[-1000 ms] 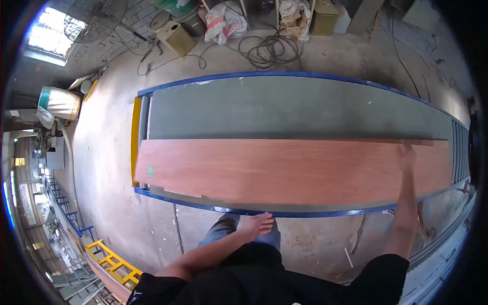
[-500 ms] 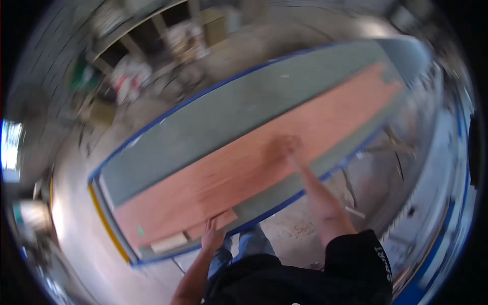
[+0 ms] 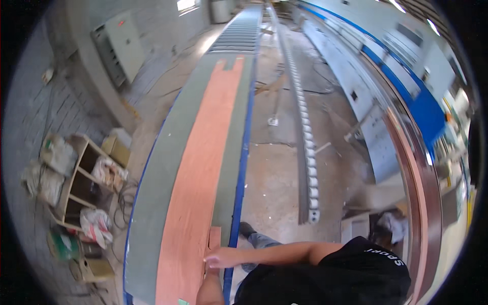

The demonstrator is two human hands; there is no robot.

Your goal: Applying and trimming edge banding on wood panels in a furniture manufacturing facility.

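Note:
A long reddish wood sheet (image 3: 195, 188) lies lengthwise on a grey-green tabletop (image 3: 152, 218) with blue edges. At its right edge, close to me, sits a short reddish wood strip (image 3: 215, 235). My right hand (image 3: 220, 257) reaches across from the right to the sheet's edge, just below the strip. Its fingers are closed together; whatever they grip is too small to make out. My left hand (image 3: 212, 271) is under and beside the right one, at the same edge, with its fingers mostly hidden.
Beyond the table runs a roller conveyor (image 3: 234, 38). A rail of small rollers (image 3: 305, 137) stands to the right, before a long pale blue machine (image 3: 351, 96). At left are a wooden shelf unit (image 3: 71, 195) with bags and a metal cabinet (image 3: 124, 46).
My view has turned to look along the table. My right hand has come off the middle of the sheet to its edge, joining my left hand by the small strip.

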